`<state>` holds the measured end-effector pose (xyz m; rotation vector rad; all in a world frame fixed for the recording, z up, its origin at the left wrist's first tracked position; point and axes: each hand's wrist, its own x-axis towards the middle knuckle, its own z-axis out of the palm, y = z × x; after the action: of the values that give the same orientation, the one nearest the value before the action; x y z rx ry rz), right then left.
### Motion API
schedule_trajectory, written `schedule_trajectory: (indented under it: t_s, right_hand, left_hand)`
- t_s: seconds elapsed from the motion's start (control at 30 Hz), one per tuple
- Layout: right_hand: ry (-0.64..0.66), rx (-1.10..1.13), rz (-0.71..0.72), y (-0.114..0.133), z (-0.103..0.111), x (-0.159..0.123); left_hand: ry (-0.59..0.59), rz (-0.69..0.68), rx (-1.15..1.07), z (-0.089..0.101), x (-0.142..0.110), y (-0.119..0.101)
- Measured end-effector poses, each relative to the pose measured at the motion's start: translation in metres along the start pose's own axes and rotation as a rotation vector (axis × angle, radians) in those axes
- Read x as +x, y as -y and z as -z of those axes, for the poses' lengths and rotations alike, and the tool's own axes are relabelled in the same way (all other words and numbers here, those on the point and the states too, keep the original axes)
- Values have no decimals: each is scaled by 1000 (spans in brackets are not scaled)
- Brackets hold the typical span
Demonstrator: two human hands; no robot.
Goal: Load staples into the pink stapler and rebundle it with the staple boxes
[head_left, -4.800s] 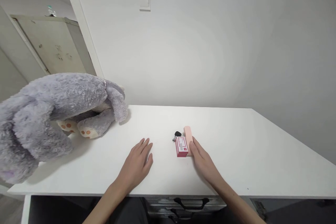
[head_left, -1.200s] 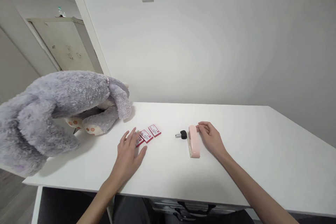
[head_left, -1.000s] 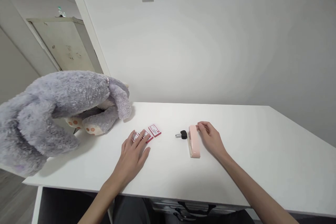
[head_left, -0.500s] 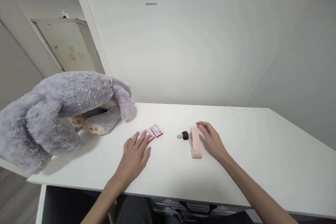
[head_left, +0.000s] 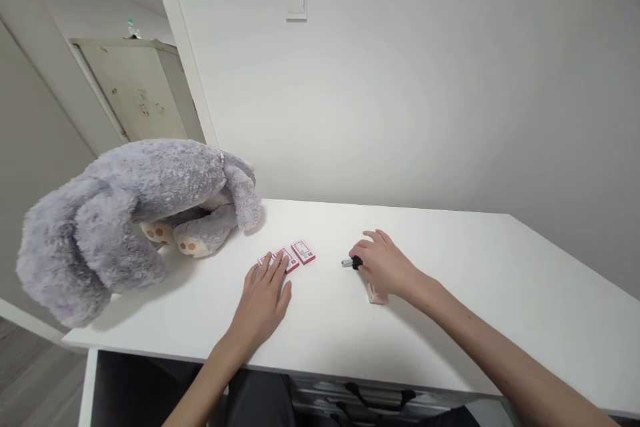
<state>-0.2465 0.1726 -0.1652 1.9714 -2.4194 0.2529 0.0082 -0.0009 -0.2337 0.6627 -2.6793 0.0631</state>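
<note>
My left hand (head_left: 263,303) lies flat with fingers spread, its fingertips resting on two small red-and-white boxes (head_left: 293,265), which they partly cover. A third red-and-white box (head_left: 303,252) lies just beyond them to the right. My right hand (head_left: 383,263) reaches across the pink stapler (head_left: 377,296), hiding most of it. Its thumb and index finger close on the black head of a key (head_left: 347,263), whose metal blade points left on the table. The other fingers of that hand are loosely extended.
A large grey-purple plush toy (head_left: 150,173) slumps over the left end of the white table (head_left: 320,340). Behind the table rises a white wall with a switch (head_left: 297,8). Drawers with black handles (head_left: 380,397) are under the front edge. A metal cabinet (head_left: 125,87) stands further back.
My right hand has moved left from beside the stapler, over it and onto the key's head. My left hand stays on the boxes. The camera view has shifted slightly.
</note>
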Motion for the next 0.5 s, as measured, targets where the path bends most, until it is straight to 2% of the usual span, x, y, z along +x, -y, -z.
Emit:
schedule_trajectory:
  t_s: [0.13,0.27,0.37,0.5]
  right_hand:
    - [177,-249,11,11,-6,15]
    - [240,-354,22,22,-2,22]
    - [151,-291,41,31,0,21]
    - [-44,17,22,44,-3,15]
  left_hand:
    - [-27,12,-38,3,-2,-3]
    - [-61,20,-69,4,-3,-4]
    - [-97,0,-69,6,-3,-5]
    - [-189,-73,-91,12,-3,-10]
